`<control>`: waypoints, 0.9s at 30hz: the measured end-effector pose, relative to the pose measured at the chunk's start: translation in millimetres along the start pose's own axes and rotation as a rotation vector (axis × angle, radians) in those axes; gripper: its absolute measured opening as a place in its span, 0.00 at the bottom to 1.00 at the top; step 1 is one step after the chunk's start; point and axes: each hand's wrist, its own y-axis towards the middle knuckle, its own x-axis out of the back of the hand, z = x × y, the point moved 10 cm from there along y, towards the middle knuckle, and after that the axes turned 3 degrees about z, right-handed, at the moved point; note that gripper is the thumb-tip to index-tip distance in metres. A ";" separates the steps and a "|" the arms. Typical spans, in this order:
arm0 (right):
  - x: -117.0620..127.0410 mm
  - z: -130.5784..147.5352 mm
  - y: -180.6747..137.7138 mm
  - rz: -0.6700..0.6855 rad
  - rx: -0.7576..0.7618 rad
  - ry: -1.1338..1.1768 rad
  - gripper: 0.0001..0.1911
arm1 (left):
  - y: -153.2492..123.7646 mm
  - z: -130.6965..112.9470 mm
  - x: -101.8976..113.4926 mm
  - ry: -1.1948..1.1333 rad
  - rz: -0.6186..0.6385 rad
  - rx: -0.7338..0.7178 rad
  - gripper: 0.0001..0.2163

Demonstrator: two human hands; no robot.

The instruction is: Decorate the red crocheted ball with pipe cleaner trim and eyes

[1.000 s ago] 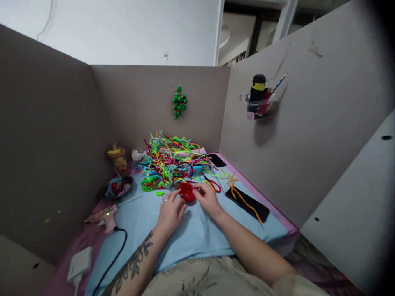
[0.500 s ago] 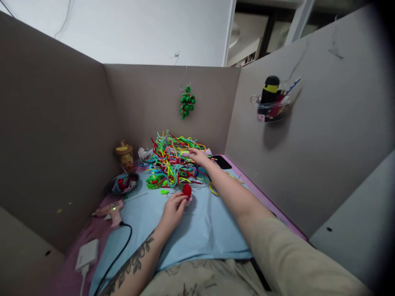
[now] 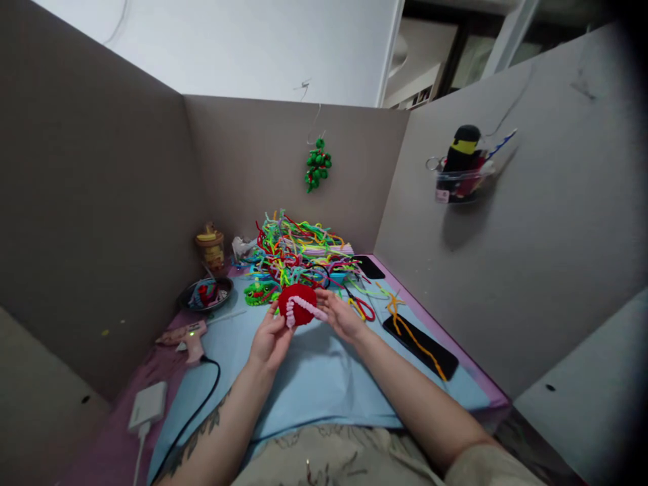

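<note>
My left hand (image 3: 270, 339) is closed on the lower left edge of a round red fuzzy disc (image 3: 300, 290), tilted up to face me. Across the disc's front runs a pale pink crimped strip (image 3: 310, 307), bent into an angle. My right hand (image 3: 343, 317) is at the disc's right edge, its fingers closed around the strip's right end. Just behind lies a heap of many-coloured pipe cleaners (image 3: 288, 253), with a green fuzzy figure (image 3: 257, 293) at its front left. Scissors with red and yellow handles (image 3: 362, 307) rest right of my right hand.
A pink glue gun (image 3: 190, 337) with a lit green light, its black cord, a dark bowl (image 3: 185, 302) and a white adapter (image 3: 148, 407) are at left. A black phone (image 3: 430, 351) with orange pipe cleaners lies right. Panels surround the table; a clear holder (image 3: 463, 179) hangs right.
My right hand has come back from the pipe cleaner heap to the red disc. The disc has turned to show its face and the pink strip. The view has shifted slightly.
</note>
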 end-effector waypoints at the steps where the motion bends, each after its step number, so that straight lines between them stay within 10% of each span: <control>1: -10.9 -6.7 -4.8 0.064 -0.034 0.058 0.21 | 0.6 1.2 0.0 -0.009 0.007 0.008 0.21; 17: -7.2 -24.0 -9.6 0.023 -0.090 0.292 0.20 | 2.8 11.7 4.0 0.065 0.013 0.124 0.13; 27: -15.9 -37.3 -13.4 0.129 -0.293 0.338 0.14 | -16.5 56.3 -0.7 0.247 0.078 0.472 0.10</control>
